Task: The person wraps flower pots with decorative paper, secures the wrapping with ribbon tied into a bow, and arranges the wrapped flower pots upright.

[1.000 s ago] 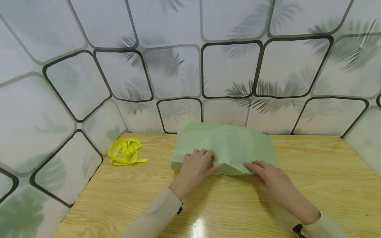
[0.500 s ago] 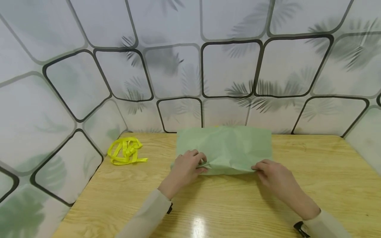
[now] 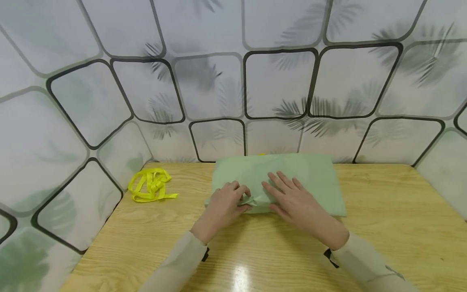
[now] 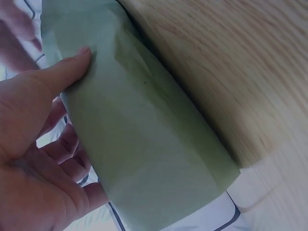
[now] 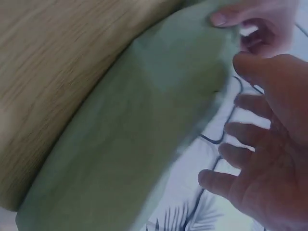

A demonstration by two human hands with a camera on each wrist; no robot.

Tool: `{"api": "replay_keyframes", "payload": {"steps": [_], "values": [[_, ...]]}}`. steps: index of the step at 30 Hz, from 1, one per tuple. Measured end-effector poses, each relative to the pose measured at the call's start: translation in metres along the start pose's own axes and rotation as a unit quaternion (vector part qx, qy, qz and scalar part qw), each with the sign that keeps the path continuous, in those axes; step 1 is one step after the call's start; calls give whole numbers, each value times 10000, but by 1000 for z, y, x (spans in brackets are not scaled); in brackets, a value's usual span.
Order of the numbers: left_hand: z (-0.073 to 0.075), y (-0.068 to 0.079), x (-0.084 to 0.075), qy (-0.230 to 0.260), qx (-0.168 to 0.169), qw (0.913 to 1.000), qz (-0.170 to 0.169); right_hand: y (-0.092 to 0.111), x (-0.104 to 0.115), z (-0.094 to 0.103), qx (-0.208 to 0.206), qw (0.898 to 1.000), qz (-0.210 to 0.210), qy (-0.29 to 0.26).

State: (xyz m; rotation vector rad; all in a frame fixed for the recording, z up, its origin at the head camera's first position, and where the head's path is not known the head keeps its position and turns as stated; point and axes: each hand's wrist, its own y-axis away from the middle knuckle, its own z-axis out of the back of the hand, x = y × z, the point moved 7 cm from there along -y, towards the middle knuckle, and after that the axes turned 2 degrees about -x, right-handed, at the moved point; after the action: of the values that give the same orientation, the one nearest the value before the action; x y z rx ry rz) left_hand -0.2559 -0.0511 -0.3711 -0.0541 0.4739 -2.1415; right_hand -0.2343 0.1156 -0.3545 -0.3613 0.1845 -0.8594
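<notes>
Pale green and papery, a wide creased sheet lies on the light wood-grain worktop, just below the centre of the head frame, its far edge close to the back wall. The bare left hand holds the near edge of the sheet, left of the frame's centre: its thumb lies on the green surface and its fingers bend along the edge, with small creases gathered beside them. The bare right hand is spread wide over the middle of the sheet, right of the frame's centre, fingers apart and pointing to the upper left, gripping nothing; whether its palm presses the sheet I cannot tell. The sheet's right-hand near corner sticks out flat beyond that hand.

A tangled loop of bright yellow flat ribbon rests at the left of the frame, well apart from both hands. A tiny yellow patch shows at the sheet's far edge. Pale long sleeves cover both forearms, with a small black strap visible at each cuff. White wall covering with rounded dark grey outlines and grey-green palm leaves fills the upper frame.
</notes>
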Motion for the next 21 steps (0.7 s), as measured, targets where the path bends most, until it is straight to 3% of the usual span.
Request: {"api": "replay_keyframes", "payload": {"steps": [2,5,9,12,15,18,21], "values": [[1,1,4,182,56,9998,72,-6,-1,-9,200,9998,28,17],[2,5,17,696,134,9964,465,-13,-3,-16,155,9998,101,-98],[11,12,44,928,-290,9819,1623,-19,-5,-17,-35,9994,198,-292],[15,20,67,776,-355,9604,2651,-21,-8,-18,-60,9991,166,-386],[7,29,84,927,346,9370,3349,-23,-10,-20,-22,9985,84,-544],[-5,36,93,1531,1116,9153,3554,-25,-12,-22,-19,9978,-28,-658],[-17,41,98,2325,1496,8900,3625,-28,-13,-25,-56,9981,-126,-606]]}}
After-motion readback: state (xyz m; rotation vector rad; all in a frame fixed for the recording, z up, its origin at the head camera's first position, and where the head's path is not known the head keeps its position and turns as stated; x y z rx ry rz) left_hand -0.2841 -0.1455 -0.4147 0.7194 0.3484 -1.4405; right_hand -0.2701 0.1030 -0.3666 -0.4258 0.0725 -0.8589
